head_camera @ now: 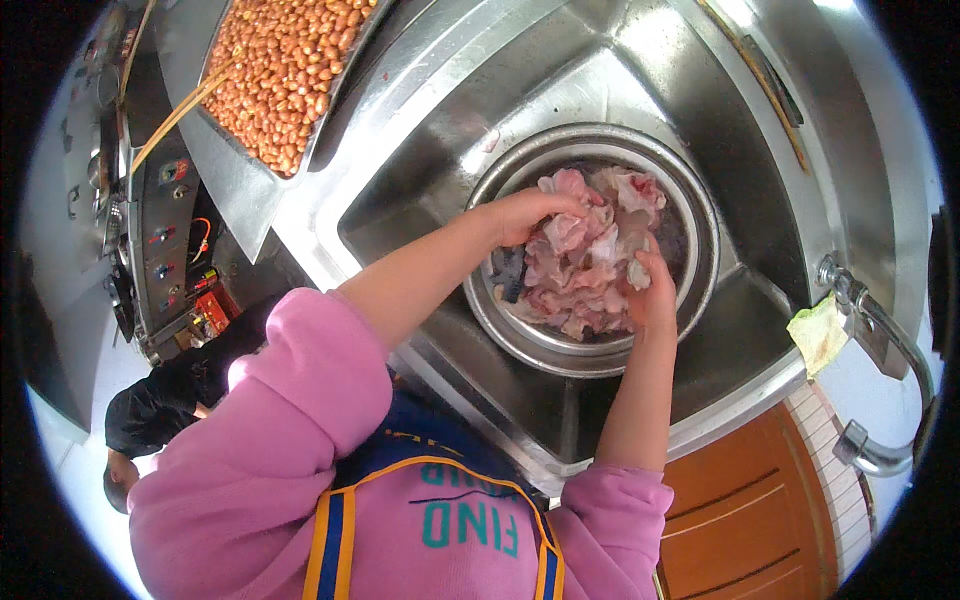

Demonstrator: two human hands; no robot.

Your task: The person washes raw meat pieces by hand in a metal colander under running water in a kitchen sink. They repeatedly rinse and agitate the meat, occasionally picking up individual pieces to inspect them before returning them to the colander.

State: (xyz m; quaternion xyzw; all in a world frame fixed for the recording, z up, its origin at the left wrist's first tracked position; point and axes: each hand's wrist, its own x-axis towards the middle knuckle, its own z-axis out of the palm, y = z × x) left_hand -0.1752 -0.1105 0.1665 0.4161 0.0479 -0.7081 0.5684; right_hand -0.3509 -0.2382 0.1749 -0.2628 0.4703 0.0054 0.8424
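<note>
Pale pink pieces of raw meat [574,289] lie heaped in a round stainless steel basin [480,315], which stands inside a metal sink. My left hand [529,214] reaches in from the left, its fingers closed around pieces at the top of the heap. At the right side of the basin, my right hand [654,289] grips a pale, skin-like piece of meat [637,266] between thumb and fingers. Some fingertips of both hands are hidden by the meat. A dark scrap [510,271] sits at the basin's left inner wall.
The deep sink [742,330] surrounds the basin. A chrome faucet [889,322] and a yellow-green cloth [817,335] are at the right. Upper left, a metal tray [304,169] holds shelled peanuts [281,71] with chopsticks [180,112] resting across its edge. A person in black [161,405] is at the left, near a stove [161,240].
</note>
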